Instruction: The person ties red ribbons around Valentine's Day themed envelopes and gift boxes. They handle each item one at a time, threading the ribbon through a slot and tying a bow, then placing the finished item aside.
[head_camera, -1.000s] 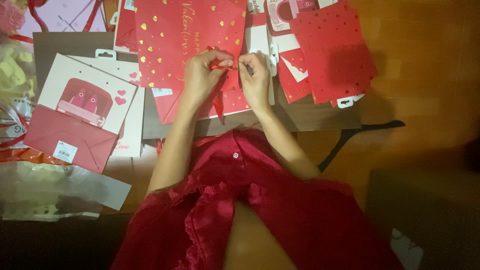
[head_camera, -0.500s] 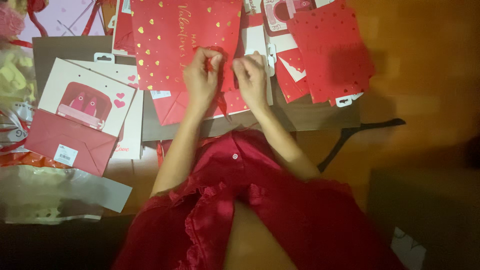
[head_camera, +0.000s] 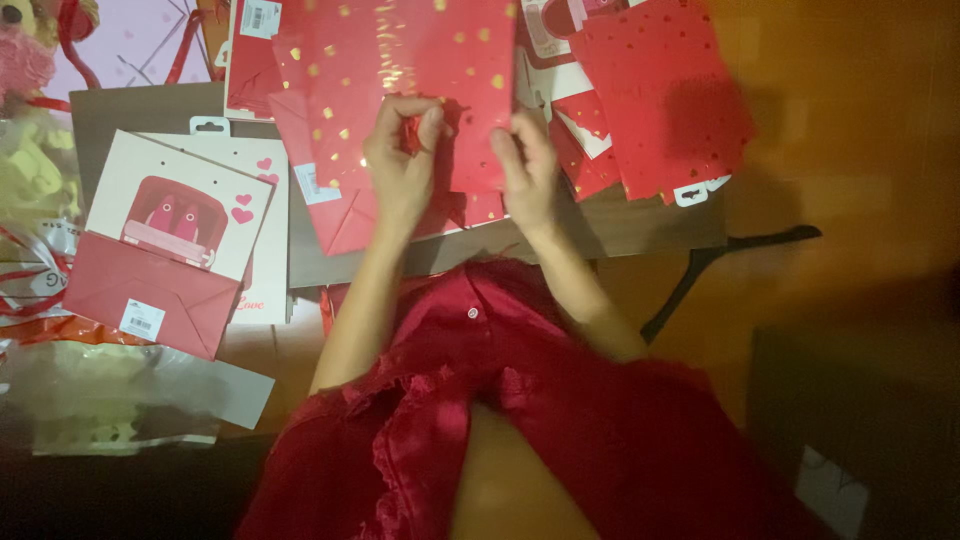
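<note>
A red gift bag with gold hearts lies flat on a low dark table in front of me. My left hand pinches a red ribbon handle at the bag's lower edge. My right hand presses its fingers on the bag's lower right corner. Both forearms reach up from my red dress at the bottom of the head view.
More flat red bags lie at the right of the table. A white bag with a red heart picture and a red folded bag base lie at the left. Clear plastic wrapping sits lower left. Orange floor spreads to the right.
Both hands have stayed at the bag's lower edge. The left hand's fingers have closed tighter on the ribbon, and the right hand has shifted slightly apart from the left.
</note>
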